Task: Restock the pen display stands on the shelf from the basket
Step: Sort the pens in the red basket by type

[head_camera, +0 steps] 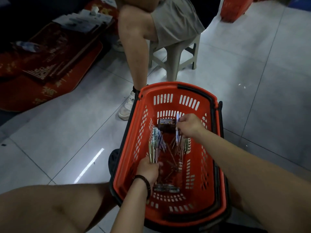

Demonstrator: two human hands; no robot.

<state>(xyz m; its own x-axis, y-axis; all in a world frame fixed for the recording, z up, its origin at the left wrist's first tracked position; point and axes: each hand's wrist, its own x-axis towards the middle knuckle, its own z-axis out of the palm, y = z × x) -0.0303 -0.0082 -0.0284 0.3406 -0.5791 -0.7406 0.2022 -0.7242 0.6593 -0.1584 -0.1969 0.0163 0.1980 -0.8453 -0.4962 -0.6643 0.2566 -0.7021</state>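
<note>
Red basket (168, 90) sits on tiled floor (67, 132). Left hand (149, 170) grips a pen bundle (155, 142) inside it; right hand (190, 126) pinches one blue pen (177, 132). Loose pens (173, 159) on the bottom are dim, indistinct. Floor lies open leftward; a stool (175, 61) stands beyond.

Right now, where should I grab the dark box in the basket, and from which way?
Probably its middle, from above, fingers across the short width. The dark box lies crosswise by the far wall of the basket, and the right hand holding a pen hides its right end.
</note>
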